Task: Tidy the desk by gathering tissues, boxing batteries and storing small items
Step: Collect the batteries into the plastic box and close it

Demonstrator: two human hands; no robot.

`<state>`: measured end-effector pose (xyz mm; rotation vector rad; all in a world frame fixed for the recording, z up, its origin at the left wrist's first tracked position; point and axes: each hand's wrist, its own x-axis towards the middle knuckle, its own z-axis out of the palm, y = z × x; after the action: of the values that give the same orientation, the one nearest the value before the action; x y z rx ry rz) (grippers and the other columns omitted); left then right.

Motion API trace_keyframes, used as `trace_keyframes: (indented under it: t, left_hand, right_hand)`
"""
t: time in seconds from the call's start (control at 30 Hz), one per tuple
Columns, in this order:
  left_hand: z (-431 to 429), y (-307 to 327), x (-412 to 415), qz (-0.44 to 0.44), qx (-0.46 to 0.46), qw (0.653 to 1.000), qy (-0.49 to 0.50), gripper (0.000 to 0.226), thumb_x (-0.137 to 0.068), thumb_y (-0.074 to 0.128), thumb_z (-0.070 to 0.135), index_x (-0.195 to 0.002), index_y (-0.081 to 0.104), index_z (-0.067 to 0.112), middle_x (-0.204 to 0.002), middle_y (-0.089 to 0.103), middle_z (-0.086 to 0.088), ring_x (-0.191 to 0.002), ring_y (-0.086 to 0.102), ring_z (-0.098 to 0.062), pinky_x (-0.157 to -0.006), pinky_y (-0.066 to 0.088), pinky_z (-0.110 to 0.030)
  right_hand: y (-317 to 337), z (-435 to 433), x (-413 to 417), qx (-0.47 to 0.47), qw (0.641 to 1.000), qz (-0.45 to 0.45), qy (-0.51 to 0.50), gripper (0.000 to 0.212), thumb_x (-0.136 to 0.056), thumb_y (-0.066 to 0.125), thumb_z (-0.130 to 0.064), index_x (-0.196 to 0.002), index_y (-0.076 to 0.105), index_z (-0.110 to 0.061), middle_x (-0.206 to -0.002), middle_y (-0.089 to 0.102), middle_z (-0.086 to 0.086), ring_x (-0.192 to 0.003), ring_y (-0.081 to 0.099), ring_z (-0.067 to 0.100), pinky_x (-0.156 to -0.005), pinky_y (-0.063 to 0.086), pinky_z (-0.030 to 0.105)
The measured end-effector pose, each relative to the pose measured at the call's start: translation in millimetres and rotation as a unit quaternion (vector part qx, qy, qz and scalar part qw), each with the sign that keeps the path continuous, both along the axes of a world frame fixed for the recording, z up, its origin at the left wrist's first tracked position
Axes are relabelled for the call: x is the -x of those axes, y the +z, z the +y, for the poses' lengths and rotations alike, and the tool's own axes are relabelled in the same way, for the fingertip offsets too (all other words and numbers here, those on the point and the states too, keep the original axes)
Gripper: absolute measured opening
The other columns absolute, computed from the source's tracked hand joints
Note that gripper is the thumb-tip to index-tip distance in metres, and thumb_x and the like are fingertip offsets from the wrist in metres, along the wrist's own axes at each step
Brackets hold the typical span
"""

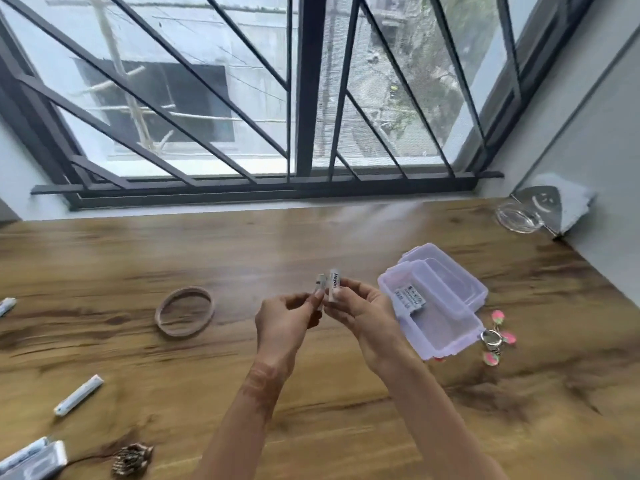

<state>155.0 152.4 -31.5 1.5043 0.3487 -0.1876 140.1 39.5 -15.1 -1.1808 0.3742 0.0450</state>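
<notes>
Head view: left hand (284, 317) and right hand (367, 313) were raised side by side over the wooden surface (242, 244), each with fingers pinching one white battery upright. The left battery (320, 285) showed only a small dark mark, print unreadable. The right battery (335, 285) carried vertical print starting "Heyp", the rest covered by a fingertip. The two cells were just beside each other, contact unclear. Just right of the hands sat an open clear plastic box (446, 330) with boxed batteries (410, 297) lying inside, labels too blurred to read. A brown band (184, 311) lay left of the hands. A loose battery (79, 394) lay far left; another battery (7, 305) was cut off by the left edge. Battery packs (31, 459) were cropped at the bottom-left corner, text smeared. A pink-and-metal keyring (495, 337) sat beside the box.
</notes>
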Motion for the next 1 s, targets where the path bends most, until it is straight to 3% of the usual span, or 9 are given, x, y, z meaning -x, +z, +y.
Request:
trace_keyframes:
  t: [0.17, 0.3, 0.37, 0.47, 0.6, 0.7, 0.83, 0.9, 1.0]
  left_hand:
    - [-67.2, 5.3, 10.4, 0.01, 0.043, 0.999, -0.021, 0.013, -0.078, 0.073, 0.019, -0.081, 0.072, 0.007, -0.072, 0.071, -0.008, -0.055, 0.063, -0.01, -0.057, 0.052, -0.018]
    - [-110.7, 4.1, 17.2, -0.011, 0.015, 0.999, -0.027, 0.014, -0.079, 0.071, 0.015, -0.085, 0.073, 0.003, -0.073, 0.073, -0.009, -0.059, 0.067, -0.01, -0.06, 0.054, -0.02]
    - [-129.2, 3.0, 20.2, -0.023, -0.014, 0.999, -0.039, 0.009, -0.081, 0.069, 0.009, -0.086, 0.074, 0.004, -0.07, 0.073, -0.004, -0.061, 0.068, -0.01, -0.065, 0.055, -0.024]
    - [-151.1, 2.0, 25.9, -0.06, -0.09, 0.993, -0.043, 0.02, -0.081, 0.067, 0.006, -0.077, 0.076, 0.024, -0.069, 0.074, 0.003, -0.067, 0.068, -0.008, -0.07, 0.056, -0.029]
    - [-160.7, -5.9, 34.1, -0.115, -0.33, 0.937, 0.022, 0.026, -0.081, 0.066, 0.013, -0.105, 0.071, 0.021, -0.104, 0.072, 0.0, -0.097, 0.066, -0.018, -0.084, 0.051, -0.03]
    - [-156.7, -26.1, 42.1, -0.184, -0.406, 0.895, 0.019, 0.035, -0.078, 0.069, 0.005, -0.113, 0.066, 0.009, -0.116, 0.066, -0.01, -0.111, 0.059, -0.03, -0.094, 0.043, -0.029]
    - [-151.0, -43.2, 51.4, -0.136, -0.399, 0.906, -0.031, 0.043, -0.088, 0.058, 0.011, -0.13, 0.052, 0.015, -0.139, 0.046, 0.001, -0.139, 0.028, -0.025, -0.11, 0.023, -0.027]
    - [-151.0, -46.7, 53.6, -0.133, -0.385, 0.913, -0.033, 0.044, -0.09, 0.055, 0.012, -0.133, 0.048, 0.017, -0.143, 0.041, 0.002, -0.141, 0.023, -0.021, -0.113, 0.018, -0.025]
    - [-155.6, -44.8, 54.4, -0.144, -0.368, 0.918, -0.024, 0.044, -0.092, 0.052, 0.01, -0.135, 0.045, 0.014, -0.143, 0.041, 0.0, -0.14, 0.024, -0.02, -0.113, 0.018, -0.027]
  right_hand:
    - [0.6, -68.2, 1.4, 0.08, 0.997, -0.007, 0.022, 0.011, -0.085, 0.059, 0.0, -0.09, 0.069, -0.002, -0.08, 0.07, 0.009, -0.071, 0.064, 0.013, -0.07, 0.054, 0.019]
    - [0.7, -115.4, 2.8, 0.095, 0.994, -0.002, 0.052, 0.009, -0.083, 0.063, -0.002, -0.078, 0.069, -0.005, -0.066, 0.07, 0.004, -0.062, 0.066, 0.01, -0.061, 0.053, 0.018]
    - [-2.3, -134.9, 1.3, 0.133, 0.989, 0.013, 0.067, 0.006, -0.081, 0.068, -0.005, -0.077, 0.068, -0.001, -0.065, 0.069, 0.006, -0.064, 0.066, 0.015, -0.066, 0.057, 0.028]
    - [-8.7, -155.9, -5.1, 0.2, 0.975, 0.031, 0.091, 0.017, -0.076, 0.073, -0.008, -0.078, 0.066, 0.008, -0.069, 0.066, 0.016, -0.067, 0.065, 0.025, -0.077, 0.057, 0.042]
    - [-19.9, -172.2, -15.4, 0.351, 0.928, 0.026, 0.124, 0.022, -0.074, 0.075, -0.016, -0.074, 0.068, 0.005, -0.066, 0.066, 0.013, -0.06, 0.064, 0.02, -0.068, 0.057, 0.044]
    - [-24.6, -171.1, -15.4, 0.403, 0.888, 0.04, 0.217, 0.012, -0.077, 0.07, -0.011, -0.077, 0.068, 0.001, -0.065, 0.065, 0.01, -0.059, 0.064, 0.019, -0.064, 0.056, 0.037]
    - [-28.5, -164.1, -14.6, 0.466, 0.827, 0.046, 0.311, 0.028, -0.074, 0.061, -0.003, -0.052, 0.046, -0.011, -0.053, 0.047, 0.007, -0.059, 0.055, 0.023, -0.065, 0.055, 0.041]
    - [-32.8, -163.8, -16.5, 0.483, 0.818, 0.041, 0.31, 0.037, -0.073, 0.061, -0.002, -0.048, 0.037, -0.015, -0.051, 0.042, 0.005, -0.058, 0.053, 0.022, -0.067, 0.055, 0.046]
    - [-34.4, -164.2, -16.4, 0.477, 0.823, 0.043, 0.307, 0.036, -0.074, 0.064, -0.005, -0.046, 0.043, -0.013, -0.051, 0.046, 0.004, -0.06, 0.057, 0.027, -0.07, 0.056, 0.047]
